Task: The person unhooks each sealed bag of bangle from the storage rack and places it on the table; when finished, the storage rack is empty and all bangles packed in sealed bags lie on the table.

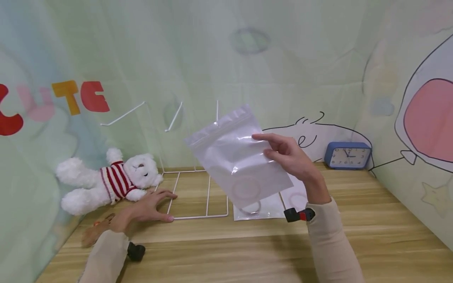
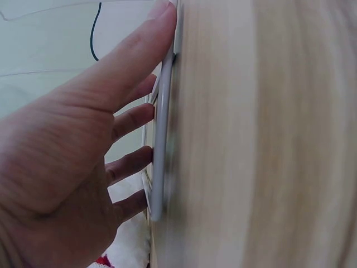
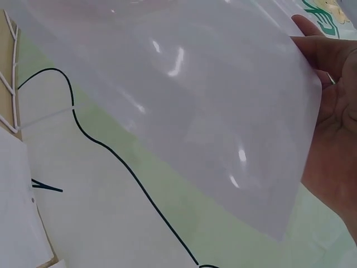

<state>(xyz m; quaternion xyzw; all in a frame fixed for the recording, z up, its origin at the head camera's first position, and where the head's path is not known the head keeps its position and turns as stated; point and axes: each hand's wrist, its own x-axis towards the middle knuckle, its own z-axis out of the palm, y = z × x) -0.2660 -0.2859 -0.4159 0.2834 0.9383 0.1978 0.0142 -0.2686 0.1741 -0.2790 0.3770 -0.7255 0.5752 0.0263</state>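
A white zip-top plastic bag (image 1: 226, 145) is held up tilted over the table by my right hand (image 1: 297, 159), which pinches its right edge between thumb and fingers. A faint pinkish ring shape shows through the bag's lower part. My left hand (image 1: 146, 208) rests at the left end of a white wire rack (image 1: 207, 216), its fingers spread over the base wires. In the left wrist view the thumb (image 2: 136, 53) lies along the front wire and the other fingertips meet the frame. Prongs rise from the back of the rack; the raised bag hides its right part.
Flat white bags (image 1: 262, 214) with ring shapes lie beneath the raised one. A white teddy bear (image 1: 116, 181) in a striped sweater lies at the left, a brown object (image 1: 95, 234) near it. A blue clock (image 1: 348, 156) stands at the back right, by the printed curtain (image 1: 301, 78).
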